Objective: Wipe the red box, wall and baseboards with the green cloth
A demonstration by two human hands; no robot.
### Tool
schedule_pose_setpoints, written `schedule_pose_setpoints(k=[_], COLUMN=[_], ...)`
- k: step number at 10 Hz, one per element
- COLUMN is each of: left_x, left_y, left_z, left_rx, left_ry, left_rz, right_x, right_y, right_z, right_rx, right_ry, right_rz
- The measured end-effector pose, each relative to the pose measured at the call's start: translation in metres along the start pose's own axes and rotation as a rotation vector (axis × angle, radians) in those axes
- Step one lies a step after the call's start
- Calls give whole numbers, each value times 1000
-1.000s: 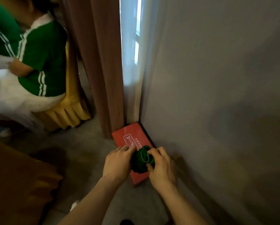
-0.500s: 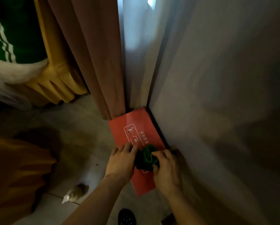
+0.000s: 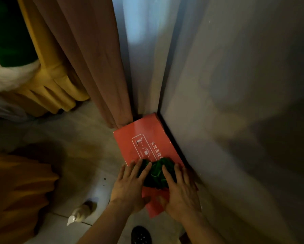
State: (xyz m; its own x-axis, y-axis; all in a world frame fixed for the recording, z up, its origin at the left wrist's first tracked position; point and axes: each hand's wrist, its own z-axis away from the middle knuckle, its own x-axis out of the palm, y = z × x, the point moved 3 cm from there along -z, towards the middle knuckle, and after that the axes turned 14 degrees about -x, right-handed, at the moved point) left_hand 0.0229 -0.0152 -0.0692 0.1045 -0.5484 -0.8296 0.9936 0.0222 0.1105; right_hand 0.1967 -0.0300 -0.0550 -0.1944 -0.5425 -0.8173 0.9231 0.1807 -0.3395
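A red box (image 3: 144,138) with white print lies flat on the floor in the corner, its long side against the dark baseboard (image 3: 175,143) of the grey wall (image 3: 235,85). A crumpled green cloth (image 3: 155,175) rests on the near part of the box's top. My left hand (image 3: 130,185) lies flat on the cloth's left side, fingers spread. My right hand (image 3: 180,192) presses on its right side, close to the baseboard. Both hands cover the box's near end.
A brown curtain (image 3: 94,59) hangs down to the box's far end. A yellow-skirted chair (image 3: 56,85) stands at the left, with a person in green behind it. A spray bottle (image 3: 80,213) lies on the tiled floor near my left arm. My dark shoe (image 3: 140,235) is below.
The view has dropped and moved closer to the box. My fingers have flattened and spread over the green cloth, which now lies wider on the box top.
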Motion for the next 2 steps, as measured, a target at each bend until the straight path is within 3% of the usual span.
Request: schedule_pose_setpoints(k=[2], left_x=[-27], left_y=[-13], left_z=[28], left_rx=[-17], left_ry=[45], left_rz=[-3], right_x=[-21], right_y=[-19], right_z=[19], right_rx=[40], right_ry=[14], right_rz=[15])
